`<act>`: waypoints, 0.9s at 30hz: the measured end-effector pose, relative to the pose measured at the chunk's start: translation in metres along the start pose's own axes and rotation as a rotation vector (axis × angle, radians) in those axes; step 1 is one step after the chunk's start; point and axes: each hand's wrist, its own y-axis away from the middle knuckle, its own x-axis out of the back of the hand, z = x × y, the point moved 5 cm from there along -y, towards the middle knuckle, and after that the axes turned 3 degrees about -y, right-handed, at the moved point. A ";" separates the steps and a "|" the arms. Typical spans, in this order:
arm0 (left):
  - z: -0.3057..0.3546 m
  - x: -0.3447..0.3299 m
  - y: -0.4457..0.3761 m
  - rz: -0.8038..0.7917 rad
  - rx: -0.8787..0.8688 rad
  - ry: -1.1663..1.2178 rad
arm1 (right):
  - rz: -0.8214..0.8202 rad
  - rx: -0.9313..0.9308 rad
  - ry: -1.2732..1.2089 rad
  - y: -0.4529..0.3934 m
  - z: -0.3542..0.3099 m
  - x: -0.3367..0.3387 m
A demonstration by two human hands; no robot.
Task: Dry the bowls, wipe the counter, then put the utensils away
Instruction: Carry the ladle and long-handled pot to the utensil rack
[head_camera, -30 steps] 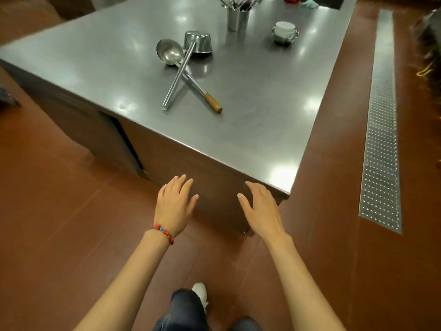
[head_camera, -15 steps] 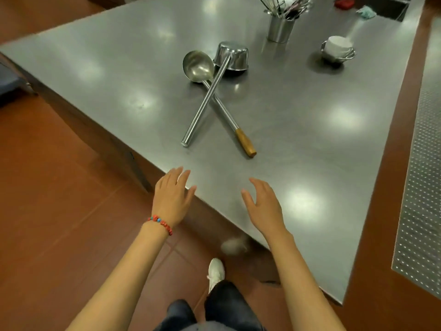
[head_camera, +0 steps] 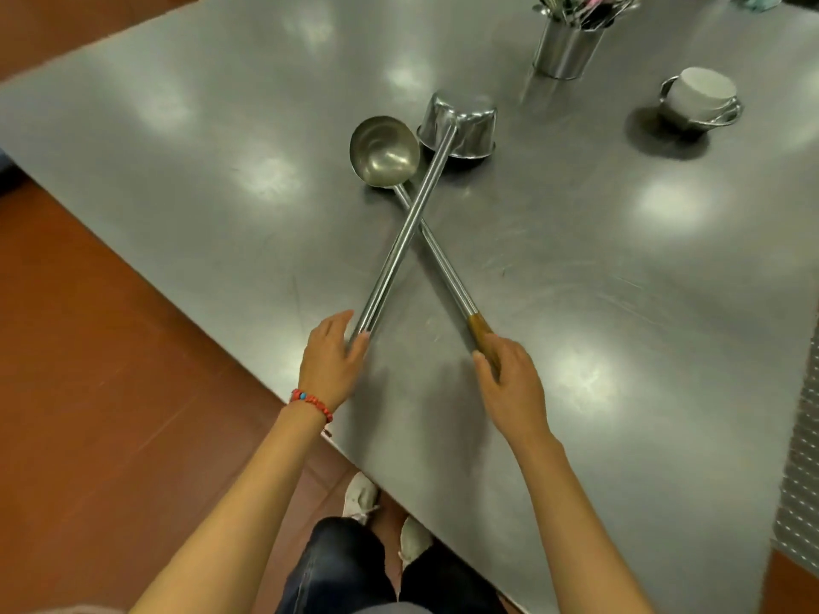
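Head view: both hands, hovering short of the bench (head_camera: 620,347) edge half a second ago, are now reaching the crossed utensils. The left hand (head_camera: 330,361) is curling loosely at the steel dipper (head_camera: 407,232) handle's near end; the right hand (head_camera: 509,383) is closing around the ladle (head_camera: 385,152) at its wooden grip. The handles are forming an X, the ladle's bowl lying far-left, the dipper's upturned cup far-right.
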 end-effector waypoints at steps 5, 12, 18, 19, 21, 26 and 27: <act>-0.017 -0.017 -0.051 -0.079 0.106 0.053 | 0.106 -0.116 0.068 -0.027 0.014 -0.003; -0.012 -0.038 -0.077 -0.107 0.048 -0.029 | 0.093 -0.246 0.097 -0.044 0.032 -0.016; -0.010 -0.046 -0.083 -0.154 0.060 0.054 | 0.080 -0.301 0.046 -0.051 0.037 -0.022; -0.010 -0.047 -0.084 -0.159 0.080 0.085 | 0.076 -0.300 0.030 -0.052 0.037 -0.022; -0.011 -0.049 -0.084 -0.203 0.135 0.183 | 0.069 -0.305 -0.013 -0.053 0.038 -0.021; 0.001 -0.053 -0.074 -0.421 0.297 0.609 | -0.032 -0.298 -0.028 -0.056 0.035 -0.025; 0.004 -0.052 -0.071 -0.441 0.322 0.650 | -0.058 -0.299 -0.033 -0.055 0.032 -0.026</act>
